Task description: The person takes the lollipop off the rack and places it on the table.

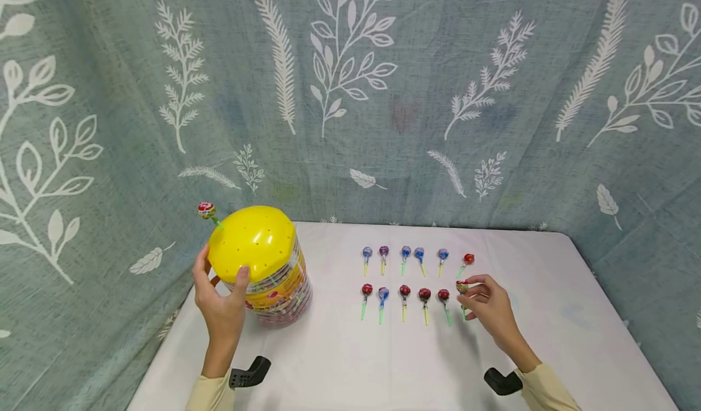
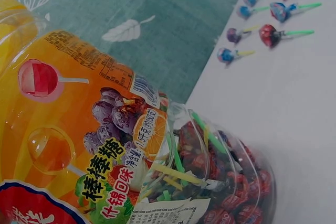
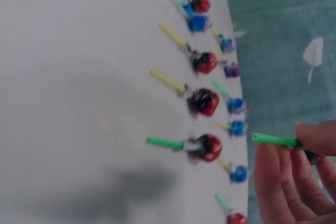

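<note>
My left hand grips a large clear jar by its yellow lid, thumb in front and fingers round the left side. The jar leans to the left. A lollipop sticks up at the lid's far left edge, its green stick meeting the lid. In the left wrist view, lollipops fill the jar's lower part below an orange label. My right hand pinches a lollipop with a green stick at the right end of the nearer row; its head is partly hidden by fingers.
Two rows of wrapped lollipops lie on the white table: a farther row with mostly blue heads and a nearer row with mostly dark red ones. A grey-green curtain with white leaf prints hangs behind the table.
</note>
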A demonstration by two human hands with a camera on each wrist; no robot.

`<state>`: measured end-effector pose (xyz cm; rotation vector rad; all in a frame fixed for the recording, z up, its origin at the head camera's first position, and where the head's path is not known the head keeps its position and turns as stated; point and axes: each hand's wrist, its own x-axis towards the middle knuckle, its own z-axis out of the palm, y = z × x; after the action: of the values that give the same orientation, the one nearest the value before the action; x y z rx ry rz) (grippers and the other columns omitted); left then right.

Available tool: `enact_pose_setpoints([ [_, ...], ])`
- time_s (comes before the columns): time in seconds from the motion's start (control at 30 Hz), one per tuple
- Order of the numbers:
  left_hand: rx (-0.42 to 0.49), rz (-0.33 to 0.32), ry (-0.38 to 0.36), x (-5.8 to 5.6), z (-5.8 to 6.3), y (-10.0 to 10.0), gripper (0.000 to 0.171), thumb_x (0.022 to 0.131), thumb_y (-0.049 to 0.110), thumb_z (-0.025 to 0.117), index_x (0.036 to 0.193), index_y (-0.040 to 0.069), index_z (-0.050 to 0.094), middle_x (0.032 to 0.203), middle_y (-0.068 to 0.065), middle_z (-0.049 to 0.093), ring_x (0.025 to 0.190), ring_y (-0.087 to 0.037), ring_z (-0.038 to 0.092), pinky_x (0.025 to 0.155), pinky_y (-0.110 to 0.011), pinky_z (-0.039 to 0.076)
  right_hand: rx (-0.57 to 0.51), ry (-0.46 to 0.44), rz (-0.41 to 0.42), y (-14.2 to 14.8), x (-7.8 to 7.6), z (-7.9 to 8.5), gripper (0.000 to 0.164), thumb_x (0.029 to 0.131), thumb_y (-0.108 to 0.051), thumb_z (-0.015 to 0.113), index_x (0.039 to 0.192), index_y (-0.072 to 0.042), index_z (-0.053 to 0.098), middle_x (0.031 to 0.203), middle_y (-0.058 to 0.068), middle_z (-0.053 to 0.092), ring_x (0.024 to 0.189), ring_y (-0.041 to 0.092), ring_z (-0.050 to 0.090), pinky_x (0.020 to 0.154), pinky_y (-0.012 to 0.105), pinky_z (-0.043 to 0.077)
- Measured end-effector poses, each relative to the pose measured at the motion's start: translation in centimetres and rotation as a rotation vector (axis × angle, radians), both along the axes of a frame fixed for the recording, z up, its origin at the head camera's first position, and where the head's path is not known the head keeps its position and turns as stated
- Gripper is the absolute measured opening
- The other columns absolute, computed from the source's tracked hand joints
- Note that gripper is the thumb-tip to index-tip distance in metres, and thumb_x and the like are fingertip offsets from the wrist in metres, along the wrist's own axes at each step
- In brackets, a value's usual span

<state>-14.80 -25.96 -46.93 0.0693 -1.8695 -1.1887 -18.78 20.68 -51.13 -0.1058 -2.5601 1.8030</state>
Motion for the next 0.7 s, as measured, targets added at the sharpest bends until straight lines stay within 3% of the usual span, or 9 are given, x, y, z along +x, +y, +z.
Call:
enact_pose_setpoints([
  [0.3,0.006,0.004,0.010,-0.1,0.0,-0.1,0.073,0.080,0.020,0.067,0.145,0.022,0.035,0.140,0.004,0.044,0.125,-0.023,0.039,0.091,-0.027,0.033,0.114,-0.105,-0.070,1.5,-0.7,-2.2,0.039,0.080,-0.002,0.069,0.114,0.001,0.050,0.085,0.013,0.060,0.059,0.021,0.060,0.050,0.033,0.053],
  [0.53,0.010,-0.004,0.003,0.0,-0.1,0.0,0.074,0.079,0.020,0.068,0.145,0.022,0.035,0.141,0.004,0.044,0.124,-0.020,0.040,0.091,-0.026,0.033,0.252,-0.086,-0.093,2.0,-1.6,-3.9,0.034,0.078,-0.002,0.069,0.108,0.001,0.053,0.081,0.013,0.059,0.056,0.016,0.057,0.046,0.031,0.051],
  [0.7,0.012,-0.005,-0.003,0.1,0.0,0.0,0.074,0.079,0.019,0.068,0.145,0.022,0.035,0.141,0.004,0.043,0.125,-0.018,0.040,0.092,-0.027,0.033,0.311,-0.093,-0.066,1.9,-1.9,-4.7,0.033,0.077,0.000,0.068,0.105,0.003,0.052,0.075,0.011,0.057,0.048,0.017,0.053,0.043,0.030,0.046],
])
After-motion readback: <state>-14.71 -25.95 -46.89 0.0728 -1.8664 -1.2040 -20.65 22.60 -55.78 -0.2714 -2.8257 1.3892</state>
